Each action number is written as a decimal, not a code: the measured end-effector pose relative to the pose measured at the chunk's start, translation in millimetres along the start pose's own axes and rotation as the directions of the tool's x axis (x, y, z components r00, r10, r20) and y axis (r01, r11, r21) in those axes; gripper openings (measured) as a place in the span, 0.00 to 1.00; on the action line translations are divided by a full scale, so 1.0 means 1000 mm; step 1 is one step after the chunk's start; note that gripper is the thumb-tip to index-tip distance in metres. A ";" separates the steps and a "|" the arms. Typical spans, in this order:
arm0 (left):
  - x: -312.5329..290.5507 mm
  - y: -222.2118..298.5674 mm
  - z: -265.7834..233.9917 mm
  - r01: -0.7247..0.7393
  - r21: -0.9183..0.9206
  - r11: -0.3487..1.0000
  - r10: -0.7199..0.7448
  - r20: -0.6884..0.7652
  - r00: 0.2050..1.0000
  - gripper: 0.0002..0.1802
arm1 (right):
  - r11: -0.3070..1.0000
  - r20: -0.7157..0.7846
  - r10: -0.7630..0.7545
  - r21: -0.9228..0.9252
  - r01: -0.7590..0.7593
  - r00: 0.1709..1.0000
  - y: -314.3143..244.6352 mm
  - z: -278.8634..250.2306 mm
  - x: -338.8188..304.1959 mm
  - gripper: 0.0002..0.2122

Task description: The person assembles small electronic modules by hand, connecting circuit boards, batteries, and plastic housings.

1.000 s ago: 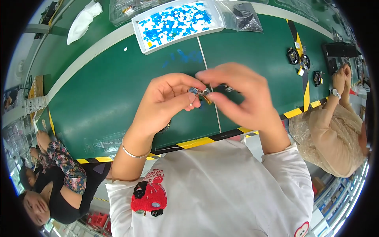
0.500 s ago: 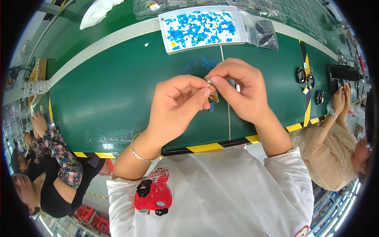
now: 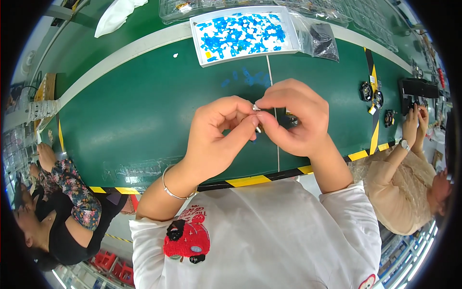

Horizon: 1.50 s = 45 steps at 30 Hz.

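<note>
In front of my chest, above the green table (image 3: 134, 115), both hands meet fingertip to fingertip. My left hand (image 3: 214, 137) pinches a tiny silvery part (image 3: 256, 108) between thumb and forefinger. From the other side, my right hand (image 3: 302, 120) closes thumb and forefinger on the same part; its exact kind is too small to tell. A short shiny piece (image 3: 259, 129) pokes out below the fingertips, mostly covered by the left thumb. Several small blue pieces (image 3: 249, 77) lie on the table just beyond the hands.
A white box (image 3: 250, 57) of blue and white bits stands beyond the hands. Beside it is a clear bag with black contents (image 3: 323, 42). Round black parts (image 3: 378, 99) lie to the right, near a co-worker's hands (image 3: 415, 125). Another person's hand (image 3: 46, 156) is at far left.
Both hands have shifted slightly toward me, still pinching the small part. The right fingers have turned a little, and the golden piece under the fingertips now shows as a silvery end.
</note>
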<state>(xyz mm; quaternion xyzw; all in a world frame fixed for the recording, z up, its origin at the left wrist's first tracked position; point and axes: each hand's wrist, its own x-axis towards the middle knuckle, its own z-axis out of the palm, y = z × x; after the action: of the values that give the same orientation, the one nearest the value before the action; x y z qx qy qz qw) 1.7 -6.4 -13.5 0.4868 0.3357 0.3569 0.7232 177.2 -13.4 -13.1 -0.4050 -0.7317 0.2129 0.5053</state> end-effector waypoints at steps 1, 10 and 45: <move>0.000 -0.001 0.000 -0.035 0.065 0.997 0.037 -0.021 0.999 0.02 | 1.000 0.018 -0.016 -0.018 0.016 1.000 0.001 0.001 -0.002 0.06; -0.001 0.004 0.000 0.061 -0.016 0.998 -0.060 0.047 0.997 0.02 | 0.987 0.145 -0.109 -0.100 0.124 0.983 0.007 -0.004 0.004 0.06; 0.004 0.014 -0.010 0.007 -0.081 0.997 -0.015 -0.099 0.995 0.07 | 0.723 0.541 0.214 0.473 -0.504 0.813 0.014 -0.008 0.004 0.25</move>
<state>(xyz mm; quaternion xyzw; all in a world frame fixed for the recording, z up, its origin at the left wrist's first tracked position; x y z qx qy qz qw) -6.7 5.7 -3.6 0.4368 0.3595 0.3899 0.7266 188.8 -2.6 -18.0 -0.3020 -0.6267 0.6159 0.3697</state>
